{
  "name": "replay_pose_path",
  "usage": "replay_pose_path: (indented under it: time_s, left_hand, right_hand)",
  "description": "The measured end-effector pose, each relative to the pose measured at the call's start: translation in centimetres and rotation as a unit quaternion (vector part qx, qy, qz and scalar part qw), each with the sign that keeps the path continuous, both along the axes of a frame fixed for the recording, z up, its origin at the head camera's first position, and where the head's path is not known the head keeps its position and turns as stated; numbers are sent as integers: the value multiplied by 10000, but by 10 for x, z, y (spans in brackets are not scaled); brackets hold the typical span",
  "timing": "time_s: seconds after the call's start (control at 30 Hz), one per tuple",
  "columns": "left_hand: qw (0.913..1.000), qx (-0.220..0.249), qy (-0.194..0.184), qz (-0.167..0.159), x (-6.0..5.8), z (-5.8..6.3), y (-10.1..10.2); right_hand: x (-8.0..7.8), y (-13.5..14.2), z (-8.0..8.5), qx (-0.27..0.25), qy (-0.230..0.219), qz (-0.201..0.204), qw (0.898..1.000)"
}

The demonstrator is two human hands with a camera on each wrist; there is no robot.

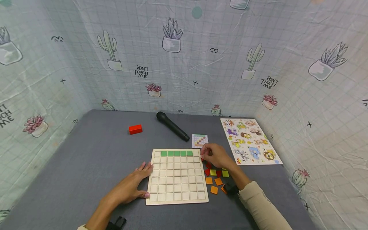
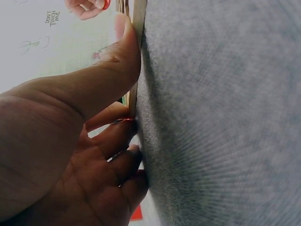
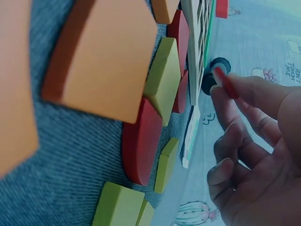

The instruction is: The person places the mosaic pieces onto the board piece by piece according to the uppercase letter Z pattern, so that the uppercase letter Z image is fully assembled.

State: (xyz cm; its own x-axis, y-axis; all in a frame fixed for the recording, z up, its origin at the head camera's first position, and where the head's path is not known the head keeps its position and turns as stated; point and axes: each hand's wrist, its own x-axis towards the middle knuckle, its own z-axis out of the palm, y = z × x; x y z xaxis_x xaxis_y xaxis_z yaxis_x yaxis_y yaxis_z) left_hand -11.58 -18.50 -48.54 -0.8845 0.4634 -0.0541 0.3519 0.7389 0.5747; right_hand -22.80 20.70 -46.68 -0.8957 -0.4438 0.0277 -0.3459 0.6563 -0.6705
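The right hand (image 1: 214, 155), wrist bent inward, pinches a flat, glossy red tile (image 3: 226, 83) by the upper right corner of a pale gridded board (image 1: 177, 177); the left hand (image 1: 134, 182), fingers spread, touches its left edge; five green tiles (image 1: 176, 153) line its top row.

I pinch a red tile (image 3: 227, 83) in my right hand (image 3: 254, 155), between thumb and forefinger, clear of the bench (image 3: 70, 155). On its grey cloth, orange tiles (image 3: 101, 56), yellow tiles (image 3: 162, 75) and loose red tiles (image 3: 142, 143) crowd beside the board's (image 3: 190, 56) near edge. A white card (image 3: 189, 143) lies just off one corner of it; past its far edge shows a red block (image 3: 222, 8), before a cactus-printed backdrop (image 3: 277, 37).
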Motion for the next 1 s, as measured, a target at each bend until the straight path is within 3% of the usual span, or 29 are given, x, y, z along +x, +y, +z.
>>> replay_pose_path:
  time_s: [0.23,0.57,1.0]
  left_hand:
    - [10000,-28,-71,32,0,0,1]
    - [10000,-8,-82,30,0,-2,1]
    - [10000,2,-73,35,-1,-2,0]
  right_hand:
    - [0,-3,2,-276,-88,-126,9995]
    - [-2,-11,1,82,500,-139,9986]
    - [-2,-32,-3,1,393,-159,9991]
